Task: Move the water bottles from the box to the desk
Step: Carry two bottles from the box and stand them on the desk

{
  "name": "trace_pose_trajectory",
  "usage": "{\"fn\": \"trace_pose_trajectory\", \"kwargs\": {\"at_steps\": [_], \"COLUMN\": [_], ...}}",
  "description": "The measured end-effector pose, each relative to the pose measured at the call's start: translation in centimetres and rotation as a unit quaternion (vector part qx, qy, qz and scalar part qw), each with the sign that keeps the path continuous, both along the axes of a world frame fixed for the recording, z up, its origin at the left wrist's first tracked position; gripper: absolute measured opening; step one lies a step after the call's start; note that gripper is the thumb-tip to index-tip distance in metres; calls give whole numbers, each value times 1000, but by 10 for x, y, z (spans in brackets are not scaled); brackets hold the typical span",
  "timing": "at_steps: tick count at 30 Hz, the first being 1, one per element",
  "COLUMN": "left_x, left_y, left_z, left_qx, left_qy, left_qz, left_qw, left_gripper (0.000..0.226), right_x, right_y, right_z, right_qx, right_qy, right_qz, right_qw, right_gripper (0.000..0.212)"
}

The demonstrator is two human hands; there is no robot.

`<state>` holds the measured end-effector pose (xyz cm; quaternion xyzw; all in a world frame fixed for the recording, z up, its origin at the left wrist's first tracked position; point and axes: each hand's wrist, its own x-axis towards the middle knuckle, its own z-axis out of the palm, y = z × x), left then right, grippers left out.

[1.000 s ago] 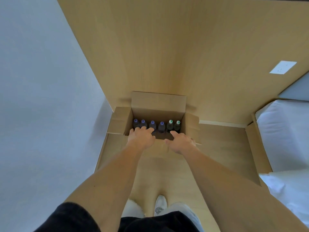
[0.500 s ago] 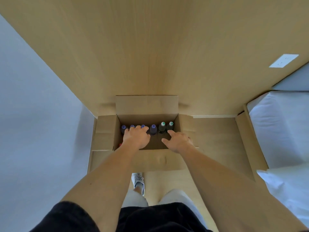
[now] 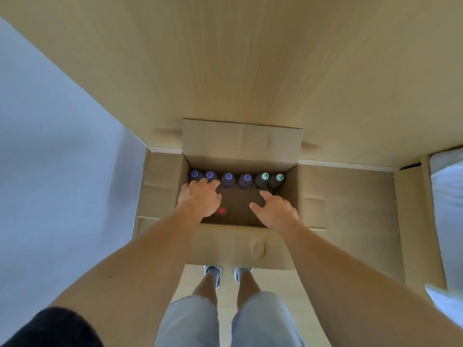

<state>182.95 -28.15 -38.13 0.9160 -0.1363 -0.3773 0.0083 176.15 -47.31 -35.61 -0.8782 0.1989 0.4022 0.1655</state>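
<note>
An open cardboard box (image 3: 310,196) stands on the floor against a wooden panel. Several water bottles stand in a row along its far wall: purple-capped ones (image 3: 227,178) on the left and two green-and-white-capped ones (image 3: 265,178) on the right. My left hand (image 3: 200,197) reaches into the box with its fingertips at the two leftmost purple caps; whether it grips one is hidden. My right hand (image 3: 274,209) hovers inside the box, fingers spread, its index finger pointing toward the green-capped bottles and holding nothing.
A pale wooden panel (image 3: 250,58) rises behind the box. A white wall (image 3: 50,159) lies to the left and white bedding (image 3: 448,209) to the right. My legs and shoes (image 3: 213,274) stand just in front of the box's near flap.
The view has closed in and tilted down over the box. Both hands have gone from its near edge deeper inside, toward the row of bottles.
</note>
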Motion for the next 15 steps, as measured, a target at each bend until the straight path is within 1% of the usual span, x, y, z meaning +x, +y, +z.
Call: {"fn": "trace_pose_trajectory", "kwargs": {"at_steps": [6,15], "left_x": [8,6], "left_y": [-6,-4], "left_z": [-60,-151], "left_qx": [2,33], "left_qy": [27,50], "left_qz": [33,29], "left_qw": [999,998], "left_gripper": [54,53], "right_x": [13,14], "right_y": [-14,-26], "right_z": [-68,-166], "right_qx": [31,50], "right_qy": [15,30], "right_qz": [-20,-25], "right_qw": [999,998], "right_gripper": [65,64]}}
